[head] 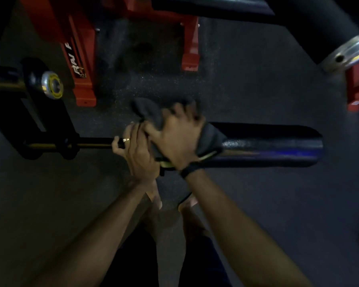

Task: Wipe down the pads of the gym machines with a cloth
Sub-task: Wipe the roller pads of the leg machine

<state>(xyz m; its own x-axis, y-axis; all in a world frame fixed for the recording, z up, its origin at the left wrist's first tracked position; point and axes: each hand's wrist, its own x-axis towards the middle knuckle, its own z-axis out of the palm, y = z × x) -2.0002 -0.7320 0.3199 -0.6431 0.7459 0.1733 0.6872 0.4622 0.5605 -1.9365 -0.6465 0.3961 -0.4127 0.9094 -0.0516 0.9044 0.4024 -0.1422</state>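
In the middle of the frame, the right hand [179, 139] presses a dark cloth [209, 139] around the black roller pad [267, 146]. Just left of it, the left hand [136, 150] curls around the thin bar [95, 142].

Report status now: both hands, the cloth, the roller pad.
Left hand grips the thin bar beside the roller pad. Right hand holds the dark cloth wrapped over the pad's near end. Nothing blocking the pad.

Motion blur smears the right hand [179, 139] and the dark grey cloth [209, 139], whose edges dissolve. That grip hides the near end of the black cylindrical foam roller pad [267, 146]. Top edge crops the black upholstered pad [205, 6].
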